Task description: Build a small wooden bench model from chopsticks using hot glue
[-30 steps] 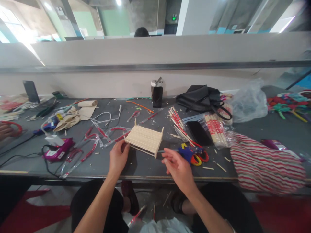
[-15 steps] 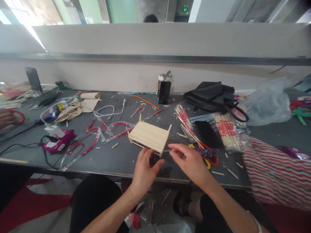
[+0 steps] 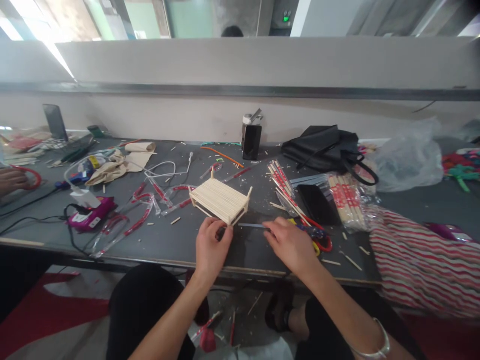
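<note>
A small bed-like frame made of pale wooden sticks (image 3: 219,199) stands on the grey table, with short posts rising at its corners. My left hand (image 3: 213,245) pinches its near corner post between thumb and fingers. To the right, my right hand (image 3: 288,243) is closed on the end of a thin translucent glue stick (image 3: 251,225). The stick points left toward the frame's near corner, and a small gap shows between them. Just beyond the right hand lie scissors with red and yellow handles (image 3: 327,245), partly hidden by it.
Wrapped chopsticks (image 3: 281,180), a dark phone (image 3: 318,205) and a black bag (image 3: 322,147) lie to the right. A striped cloth (image 3: 423,260) covers the right front edge. Leftward are torn wrappers (image 3: 138,230), a purple power strip (image 3: 92,215) and a co-worker's hand (image 3: 11,181).
The stick frame has turned and shifted left with my left hand. My right hand has stayed near its place, and the gap between it and the frame has widened, showing more of the glue stick.
</note>
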`<action>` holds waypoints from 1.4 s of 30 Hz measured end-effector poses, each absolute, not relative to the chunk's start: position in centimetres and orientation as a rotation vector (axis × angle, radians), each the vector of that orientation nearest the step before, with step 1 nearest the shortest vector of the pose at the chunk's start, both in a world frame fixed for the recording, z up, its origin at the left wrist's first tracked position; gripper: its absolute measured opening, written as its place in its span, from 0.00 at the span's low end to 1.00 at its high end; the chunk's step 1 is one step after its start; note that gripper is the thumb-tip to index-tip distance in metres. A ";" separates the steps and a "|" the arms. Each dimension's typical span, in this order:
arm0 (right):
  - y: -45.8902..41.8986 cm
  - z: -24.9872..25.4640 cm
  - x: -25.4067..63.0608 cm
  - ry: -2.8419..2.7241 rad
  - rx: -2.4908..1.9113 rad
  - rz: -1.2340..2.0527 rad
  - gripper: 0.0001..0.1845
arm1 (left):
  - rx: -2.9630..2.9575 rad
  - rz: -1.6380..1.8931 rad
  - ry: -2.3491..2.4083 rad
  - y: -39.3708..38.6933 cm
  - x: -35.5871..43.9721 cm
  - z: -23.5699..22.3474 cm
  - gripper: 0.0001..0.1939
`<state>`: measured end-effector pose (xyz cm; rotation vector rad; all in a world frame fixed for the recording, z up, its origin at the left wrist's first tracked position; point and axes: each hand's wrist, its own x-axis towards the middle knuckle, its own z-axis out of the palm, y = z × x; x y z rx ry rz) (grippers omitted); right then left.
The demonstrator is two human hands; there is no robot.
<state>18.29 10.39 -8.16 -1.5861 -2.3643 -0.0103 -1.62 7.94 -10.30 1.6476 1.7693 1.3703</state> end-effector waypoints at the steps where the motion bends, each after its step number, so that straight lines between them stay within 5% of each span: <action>1: 10.3 -8.2 18.2 -2.384 -1.584 -0.035 0.07 | 1.644 1.386 1.770 8.0 -2.0 -10.2 0.06; 14: 9.7 -7.7 18.0 -2.395 -1.620 -0.275 0.17 | 1.697 1.405 1.746 7.8 -3.9 -10.2 0.06; 18: 10.5 -7.5 18.3 -2.412 -1.626 -0.282 0.10 | 1.714 1.405 1.737 7.7 -4.2 -10.1 0.06; 25: 10.8 -7.6 18.4 -2.348 -1.516 -0.131 0.08 | 1.718 1.416 1.719 6.4 -4.9 -10.3 0.05; 32: 10.8 -6.4 16.6 -1.997 -1.304 0.412 0.07 | 1.719 1.437 1.749 5.6 -5.3 -10.3 0.02; 42: 10.0 -6.5 14.9 -1.951 -1.241 0.456 0.05 | 1.756 1.606 1.597 5.7 -5.7 -10.2 0.14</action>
